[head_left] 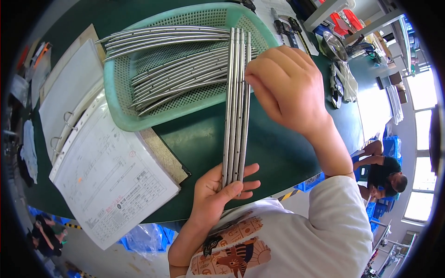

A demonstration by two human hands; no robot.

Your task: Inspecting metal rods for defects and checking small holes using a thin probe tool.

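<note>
Upright in front of me stands a small bundle of slim, shiny metal rods (pixel 235 106) with small dark holes along them. My left hand (pixel 215 191) grips their lower ends, thumb across the front and fingertips showing on the far side. Higher up, the closed fingers of my right hand (pixel 289 83) pinch the rightmost rod (pixel 247 69), which sits slightly lower than its neighbours. Behind the bundle, a light green perforated plastic basket (pixel 121 109) holds many similar rods (pixel 185 74); some rest across its left rim.
An open ring binder (pixel 116 185) with drawing sheets lies left on the dark green table (pixel 194 134). Calipers (pixel 287 30), a metal bowl (pixel 334 46) and a white cloth (pixel 347 81) are at the far right. Other people sit or stand beyond, at right and lower left.
</note>
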